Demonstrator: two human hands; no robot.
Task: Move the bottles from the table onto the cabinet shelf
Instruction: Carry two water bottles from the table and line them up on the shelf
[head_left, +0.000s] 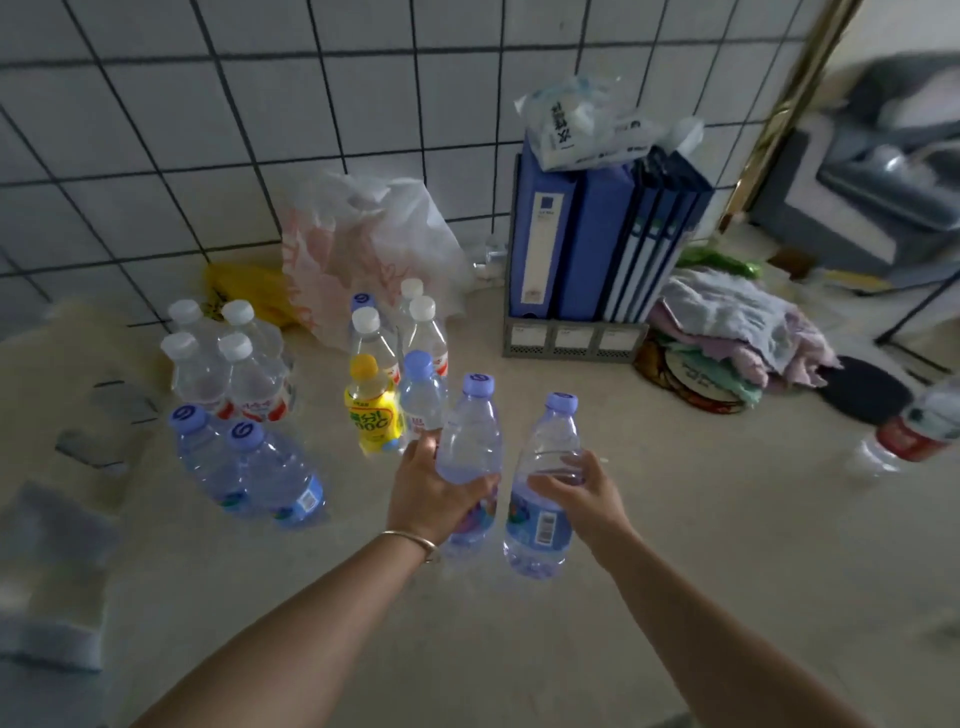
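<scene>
You had a beige table (675, 519) before you, set against a white tiled wall (260, 130), with blue binders (597, 234) upright in a grey rack at the back and a white plastic bag (363, 244) beside them. Clusters of bottles (228, 364) stood on the left, a yellow bottle (373, 410) among them. Your left hand (431, 493) was wrapped around the middle of one purple-capped water bottle (470, 441), and your right hand (582, 493) gripped a second purple-capped bottle (545, 478) just beside it, both upright near the table's middle.
</scene>
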